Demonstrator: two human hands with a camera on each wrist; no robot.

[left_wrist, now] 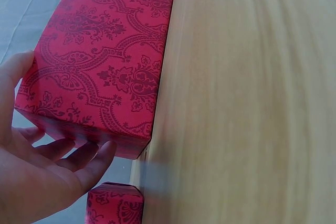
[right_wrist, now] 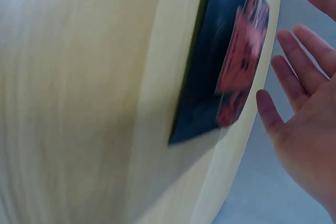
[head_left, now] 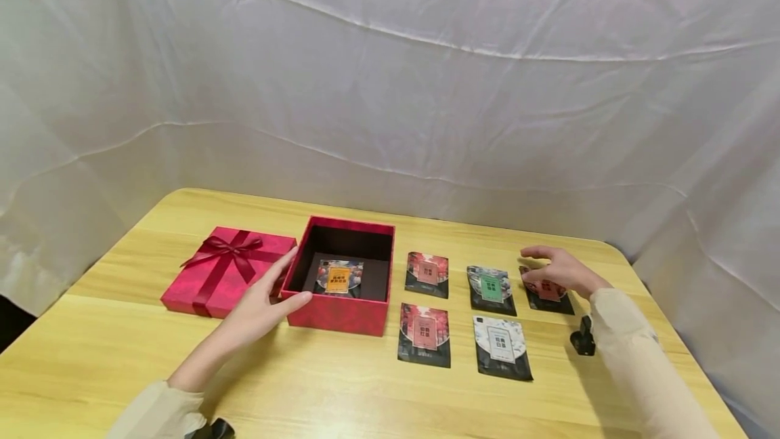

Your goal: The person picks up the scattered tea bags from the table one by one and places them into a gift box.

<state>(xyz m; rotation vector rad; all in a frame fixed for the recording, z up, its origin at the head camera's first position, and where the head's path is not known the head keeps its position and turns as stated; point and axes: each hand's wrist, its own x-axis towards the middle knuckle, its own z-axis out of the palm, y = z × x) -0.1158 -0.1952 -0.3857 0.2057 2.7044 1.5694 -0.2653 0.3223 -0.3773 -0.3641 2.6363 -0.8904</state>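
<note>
My left hand (head_left: 263, 303) lies at the near left corner of a red patterned gift box (head_left: 341, 314). Its thumb and extended fingers touch the box walls. Inside the uncovered box, a tea packet with an orange label (head_left: 339, 279) rests on the dark bottom. Over at the right, my right hand (head_left: 563, 271) hovers with parted fingers above a black tea packet with a red label (head_left: 548, 293), partly covering it in the head view. The right wrist view shows nothing between those fingers, with the packet (right_wrist: 231, 66) beside them.
Left of the box sits its red lid (head_left: 228, 269), tied with a dark red bow. Between box and right hand lie two red-labelled packets (head_left: 426, 275), a green-labelled packet (head_left: 491, 290) and a white-labelled packet (head_left: 502, 346). White cloth (head_left: 390, 87) hangs behind the wooden table (head_left: 341, 385).
</note>
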